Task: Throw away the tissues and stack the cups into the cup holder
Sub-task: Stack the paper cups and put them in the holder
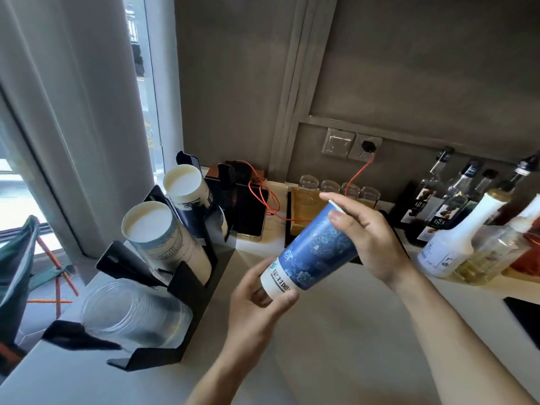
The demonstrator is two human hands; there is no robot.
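Blue cup (315,249) held in both hands above the counter (336,331), just right of the holder (187,290).

Left hand (257,299) closed round the white base end, right hand (365,238) closed round the rim end, fingers (336,197) hooked over the lip; cup tilted, base low and toward the holder, probably being turned to match the stacks. Holder's slots slanted, so the two paper stacks (163,241) lying in them base-up, with clear plastic cups (131,311) in the nearest slot. Likely next: sliding the cup mouth-first over a paper stack of the same width. No tissues in sight. Bottles (455,232) near the right wrist, a risk on any wide swing.
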